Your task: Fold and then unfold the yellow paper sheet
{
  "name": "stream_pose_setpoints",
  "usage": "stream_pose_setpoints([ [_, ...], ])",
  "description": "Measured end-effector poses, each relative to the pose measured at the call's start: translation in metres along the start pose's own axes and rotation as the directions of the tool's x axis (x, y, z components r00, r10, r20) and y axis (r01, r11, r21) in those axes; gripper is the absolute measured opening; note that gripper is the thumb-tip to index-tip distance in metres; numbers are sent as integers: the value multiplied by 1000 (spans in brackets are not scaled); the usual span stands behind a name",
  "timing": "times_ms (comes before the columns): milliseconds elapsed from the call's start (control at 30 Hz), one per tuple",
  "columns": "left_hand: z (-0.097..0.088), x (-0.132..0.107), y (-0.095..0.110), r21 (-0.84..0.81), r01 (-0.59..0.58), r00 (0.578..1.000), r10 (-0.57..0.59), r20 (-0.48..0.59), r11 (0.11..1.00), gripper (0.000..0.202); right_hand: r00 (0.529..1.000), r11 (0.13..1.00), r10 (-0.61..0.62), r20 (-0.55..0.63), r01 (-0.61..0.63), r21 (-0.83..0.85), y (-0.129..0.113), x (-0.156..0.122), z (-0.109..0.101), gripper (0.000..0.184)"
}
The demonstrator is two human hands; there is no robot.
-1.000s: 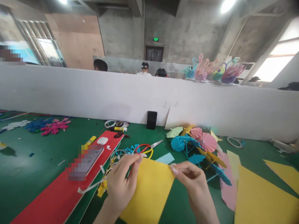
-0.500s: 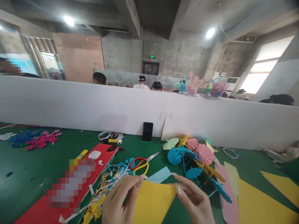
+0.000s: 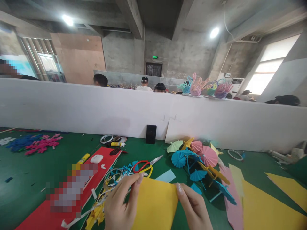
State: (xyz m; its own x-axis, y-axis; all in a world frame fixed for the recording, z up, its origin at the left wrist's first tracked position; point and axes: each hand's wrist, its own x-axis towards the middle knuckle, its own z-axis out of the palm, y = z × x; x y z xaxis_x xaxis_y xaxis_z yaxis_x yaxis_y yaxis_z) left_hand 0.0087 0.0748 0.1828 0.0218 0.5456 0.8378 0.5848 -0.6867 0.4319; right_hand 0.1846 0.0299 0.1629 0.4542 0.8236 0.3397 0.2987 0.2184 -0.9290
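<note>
A sheet of yellow paper [image 3: 155, 204] is stretched between my two hands at the bottom middle of the view. My left hand [image 3: 121, 203] pinches its upper left corner between thumb and finger. At the upper right corner, my right hand [image 3: 192, 204] grips the edge with the thumb in front. Just beyond the sheet lie scissors [image 3: 146, 167] with one red and one yellow handle, and a light blue paper piece [image 3: 166, 176]. Small paper umbrellas [image 3: 201, 159] in blue, pink, orange and green are heaped to the right of them.
Paper scraps [image 3: 112, 182] lie left of my hands beside a red board [image 3: 105, 159] holding a white earphone case [image 3: 97, 158]. More yellow paper [image 3: 268, 204] is at right. A black phone [image 3: 151, 134] leans on the white partition [image 3: 72, 105]; people sit behind it.
My right hand has moved slightly left and its fingers have closed in on the paper's corner. The yellow sheet now faces me flatter, with its top edge higher.
</note>
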Motion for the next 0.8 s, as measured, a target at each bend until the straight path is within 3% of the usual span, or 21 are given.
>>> stream_pose_setpoints([
  [100,6,4,0,-25,68,996,-69,-51,997,7,980,996,-84,180,84,7,-10,15,2,46],
  [233,23,12,0,-65,86,995,-89,-52,994,12,982,994,-110,156,104,42,-12,29,3,43],
  [433,41,19,-1,-206,295,950,-310,-42,933,15,914,984,37,405,-104,144,-3,40,-1,40],
  [600,47,19,-2,-212,275,960,-280,9,938,14,922,980,85,377,-146,136,1,49,-6,41],
  [733,50,18,-8,-197,290,953,-301,-26,936,14,846,959,109,521,-228,170,4,53,-5,37],
  [800,51,18,-12,-187,311,948,-319,-13,932,15,836,958,99,540,-227,175,7,55,-2,36],
])
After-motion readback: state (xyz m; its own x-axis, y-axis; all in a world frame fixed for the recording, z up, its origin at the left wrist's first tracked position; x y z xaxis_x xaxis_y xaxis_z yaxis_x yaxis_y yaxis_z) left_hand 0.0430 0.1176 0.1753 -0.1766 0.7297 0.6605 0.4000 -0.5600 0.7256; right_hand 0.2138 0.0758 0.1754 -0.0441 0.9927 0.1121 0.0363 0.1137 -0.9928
